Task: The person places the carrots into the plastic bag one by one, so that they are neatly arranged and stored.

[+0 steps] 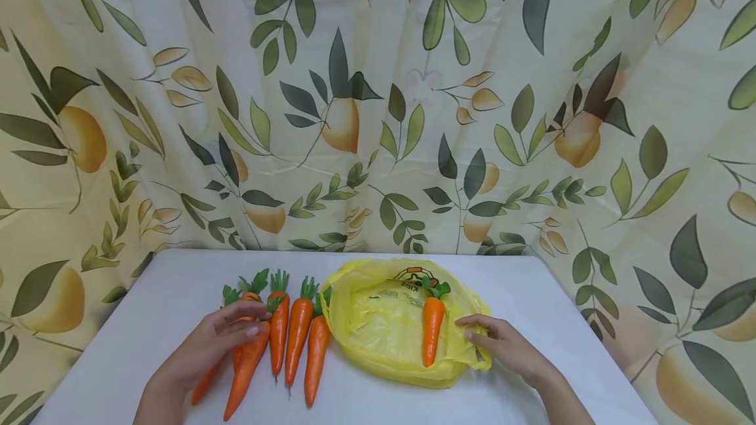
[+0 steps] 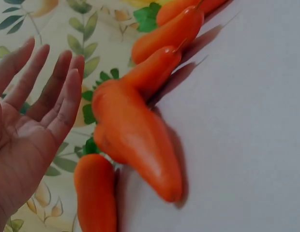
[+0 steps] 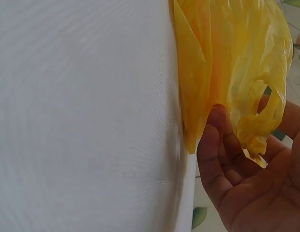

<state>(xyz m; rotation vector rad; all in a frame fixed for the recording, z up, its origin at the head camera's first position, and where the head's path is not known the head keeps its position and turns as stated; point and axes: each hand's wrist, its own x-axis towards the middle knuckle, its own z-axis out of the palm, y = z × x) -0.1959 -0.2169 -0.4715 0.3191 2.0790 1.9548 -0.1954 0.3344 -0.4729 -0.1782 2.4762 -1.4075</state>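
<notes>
My left hand point(image 1: 207, 343) hovers over the leftmost of several orange carrots point(image 1: 248, 359) with green tops. Its fingers are extended and hold nothing; in the left wrist view, the palm and spread fingers stand apart from the carrots point(image 2: 135, 135). A yellow plastic bag point(image 1: 372, 326) lies spread with its mouth wide, to the right of the row. One carrot point(image 1: 433, 330) lies in the bag, its leafy top pointing away. At the bag's right edge, my right hand point(image 1: 502, 343) grips the thin plastic; the right wrist view shows its curled fingers at the handle point(image 3: 261, 125).
A white-covered table point(image 1: 531, 294) bears everything. Behind it hangs a curtain point(image 1: 378, 149) printed with leaves and fruit. Two carrots overlap at the left of the row, and the rightmost carrot point(image 1: 317, 353) lies right at the bag's left side.
</notes>
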